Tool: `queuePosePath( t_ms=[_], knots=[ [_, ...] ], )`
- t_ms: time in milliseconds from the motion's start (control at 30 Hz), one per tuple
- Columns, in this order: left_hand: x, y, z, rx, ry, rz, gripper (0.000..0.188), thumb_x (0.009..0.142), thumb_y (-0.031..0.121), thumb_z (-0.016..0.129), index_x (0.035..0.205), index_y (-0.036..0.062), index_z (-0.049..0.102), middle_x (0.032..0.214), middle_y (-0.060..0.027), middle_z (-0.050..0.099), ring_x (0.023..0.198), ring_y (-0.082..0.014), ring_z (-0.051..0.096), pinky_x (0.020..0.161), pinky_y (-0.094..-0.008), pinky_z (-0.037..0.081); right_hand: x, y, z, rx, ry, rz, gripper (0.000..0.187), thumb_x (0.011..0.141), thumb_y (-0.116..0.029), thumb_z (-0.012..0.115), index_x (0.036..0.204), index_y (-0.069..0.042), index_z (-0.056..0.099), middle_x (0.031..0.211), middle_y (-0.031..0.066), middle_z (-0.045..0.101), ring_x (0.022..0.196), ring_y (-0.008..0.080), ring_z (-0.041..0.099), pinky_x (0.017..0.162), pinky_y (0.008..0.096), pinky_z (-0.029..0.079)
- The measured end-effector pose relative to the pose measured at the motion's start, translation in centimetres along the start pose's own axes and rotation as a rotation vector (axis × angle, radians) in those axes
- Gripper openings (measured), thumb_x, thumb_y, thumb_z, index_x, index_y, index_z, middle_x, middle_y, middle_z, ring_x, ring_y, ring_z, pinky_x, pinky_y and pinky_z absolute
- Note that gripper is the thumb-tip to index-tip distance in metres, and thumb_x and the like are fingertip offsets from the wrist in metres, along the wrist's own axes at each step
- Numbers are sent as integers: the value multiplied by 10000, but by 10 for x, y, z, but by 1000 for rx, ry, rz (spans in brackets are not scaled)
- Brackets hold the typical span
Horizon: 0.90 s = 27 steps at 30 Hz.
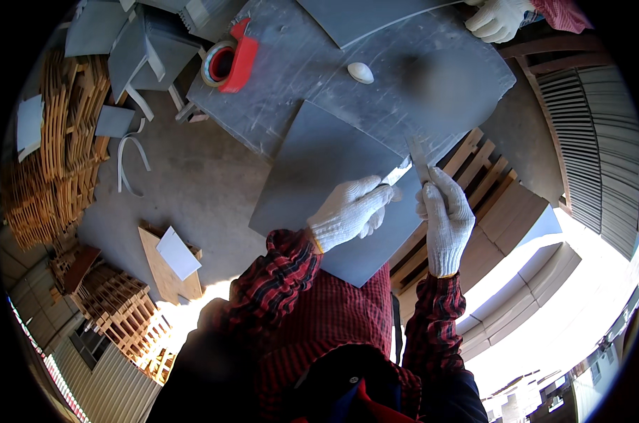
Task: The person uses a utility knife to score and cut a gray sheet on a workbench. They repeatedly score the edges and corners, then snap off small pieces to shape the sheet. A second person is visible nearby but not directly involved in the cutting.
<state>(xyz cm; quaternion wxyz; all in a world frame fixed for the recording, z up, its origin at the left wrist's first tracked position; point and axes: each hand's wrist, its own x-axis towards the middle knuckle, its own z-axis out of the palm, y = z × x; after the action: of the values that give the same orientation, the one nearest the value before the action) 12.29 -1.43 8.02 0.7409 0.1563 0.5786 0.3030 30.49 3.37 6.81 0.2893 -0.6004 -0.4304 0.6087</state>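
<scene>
Both my hands wear white knitted gloves. My left hand [349,211] is closed around a small flat piece [397,174] with a bright, shiny face; its exact kind is unclear. Beside it, my right hand [446,222] pinches a narrow grey flat strip [418,159], metal-like, pointing up and away from me. The two held pieces are close together. Below them a smooth grey board [312,169] lies partly on the worktable [284,77], and its near corner reaches out toward my checked apron.
On the table are a red tape dispenser [243,65], a white oval object [360,72] and another grey board [369,17]. Another person's gloved hand [497,21] rests at the far right edge. Wooden pallets [72,120] are stacked left; large boxes [506,218] stand on slats at right.
</scene>
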Motion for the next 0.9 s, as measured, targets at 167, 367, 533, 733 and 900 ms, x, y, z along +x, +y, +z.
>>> queuePosePath(
  t_ms=[167, 367, 533, 733, 900],
  knots=[
    [-6, 5, 2, 85, -1, 14, 332, 1068, 283, 480, 1060, -13, 628, 634, -12, 540, 546, -70, 515, 471, -225, 391, -16, 9, 13, -138, 44, -83, 248, 919, -30, 691, 1162, -44, 741, 884, 78, 733, 714, 90, 641, 633, 240, 524],
    [-16, 7, -1, 46, 0, 24, 318, 1065, 287, 494, 1046, 1, 630, 637, -6, 537, 549, -69, 517, 466, -217, 377, -19, 5, 22, -93, 98, -93, 252, 935, -36, 670, 1180, -40, 730, 852, 64, 708, 695, 84, 621, 606, 238, 512],
    [-10, -2, 1, 31, 9, 42, 267, 1064, 253, 507, 1048, 15, 627, 632, 3, 538, 527, -67, 512, 449, -219, 369, -13, 1, 24, -51, 108, -103, 246, 931, -27, 669, 1170, -14, 728, 867, 74, 711, 700, 88, 624, 611, 233, 516],
    [-9, 10, 7, -50, 5, 7, 248, 1061, 232, 510, 1039, 18, 634, 619, 11, 532, 517, -57, 499, 456, -217, 370, -6, -2, 21, -12, 121, -103, 245, 937, -16, 658, 1172, 22, 714, 860, 79, 707, 698, 101, 629, 601, 237, 504],
    [-10, -7, 12, 45, 58, 59, 274, 1059, 266, 515, 1019, 32, 653, 615, 21, 523, 505, -47, 475, 457, -217, 369, -22, 8, 23, -7, 61, -48, 255, 944, -19, 653, 1190, 20, 706, 867, 87, 706, 700, 96, 627, 587, 233, 494]
  ],
)
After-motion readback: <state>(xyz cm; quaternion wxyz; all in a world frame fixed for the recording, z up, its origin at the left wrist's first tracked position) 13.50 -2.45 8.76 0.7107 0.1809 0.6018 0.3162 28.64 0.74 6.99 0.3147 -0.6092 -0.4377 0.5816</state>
